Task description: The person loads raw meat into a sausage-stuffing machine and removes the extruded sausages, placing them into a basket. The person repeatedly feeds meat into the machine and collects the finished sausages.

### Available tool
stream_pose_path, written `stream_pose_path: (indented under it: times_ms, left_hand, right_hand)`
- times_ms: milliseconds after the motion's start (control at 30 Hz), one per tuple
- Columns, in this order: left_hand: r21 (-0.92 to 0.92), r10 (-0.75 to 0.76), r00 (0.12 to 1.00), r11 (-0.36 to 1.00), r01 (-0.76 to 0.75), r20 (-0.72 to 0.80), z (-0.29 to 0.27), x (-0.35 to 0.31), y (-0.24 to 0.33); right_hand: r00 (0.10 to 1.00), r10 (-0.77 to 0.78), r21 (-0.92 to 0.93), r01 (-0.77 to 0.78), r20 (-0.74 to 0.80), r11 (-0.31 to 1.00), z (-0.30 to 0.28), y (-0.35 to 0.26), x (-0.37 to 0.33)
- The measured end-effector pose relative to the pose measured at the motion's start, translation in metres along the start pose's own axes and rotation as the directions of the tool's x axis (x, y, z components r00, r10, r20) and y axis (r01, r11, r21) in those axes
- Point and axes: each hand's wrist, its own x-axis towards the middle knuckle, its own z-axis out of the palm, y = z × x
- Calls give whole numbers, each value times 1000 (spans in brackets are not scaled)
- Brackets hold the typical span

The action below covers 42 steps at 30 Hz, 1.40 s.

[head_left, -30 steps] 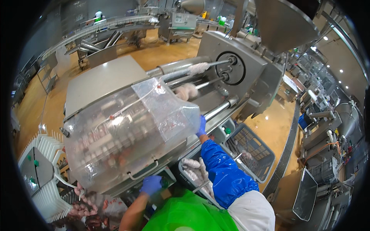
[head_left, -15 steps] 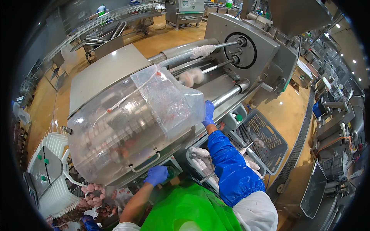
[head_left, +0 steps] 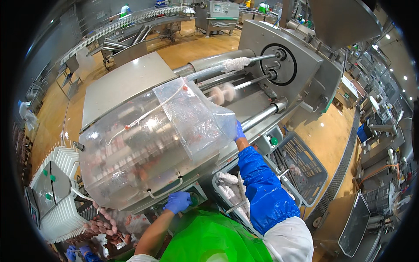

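In blue gloves, both my hands are at a sausage-linking machine with a clear curved cover (head_left: 118,161). My left hand (head_left: 177,202) lies with fingers stretched out beside a round green button (head_left: 193,200) on the machine's front panel. At the cover's right edge, my right hand (head_left: 239,130) touches the clear plastic sheet (head_left: 192,118) draped over it; its fingers are partly hidden. Under the cover, pale sausage links show blurred. Bunched white casing (head_left: 235,64) sits on the upper metal tube, and a blurred pale piece of casing (head_left: 222,93) on the lower one.
A grey crate of casings (head_left: 231,187) stands before me, beside another grey crate (head_left: 301,166) holding rods. At left, sausage links (head_left: 102,225) hang by a white-finned conveyor (head_left: 61,192). A co-worker's blue-gloved hands (head_left: 80,253) are below it. A steel hopper (head_left: 345,22) rises at upper right.
The view has shifted slightly. The sausage links at the lower left hang differently, and the co-worker's gloved hands show more there. My hands stay at the same places on the machine.
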Motion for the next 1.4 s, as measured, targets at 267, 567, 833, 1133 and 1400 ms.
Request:
stream_pose_path:
  times_ms: [267,567,833,1133,1400]
  left_hand:
    - [41,69,996,997,-67,-59,19,7,-21]
    - [-281,536,775,842,-460,336,-153,-90,93]
    - [126,326,591,927,-354,-738,-404,42,103]
    - [23,287,910,955,-294,-300,-401,95,95]
    - [552,421,452,807,209,-787,-365,-73,6]
  right_hand:
    - [997,44,741,-75,61,667,28,3,55]
    - [997,21,509,17,-69,861,-12,1,65]
    - [981,-8,-186,-29,-194,982,-56,-19,9]
    - [941,-129,-276,40,-313,960,-62,8,5]
    - [821,339,-379,-527,-459,761,-127,117,-75]
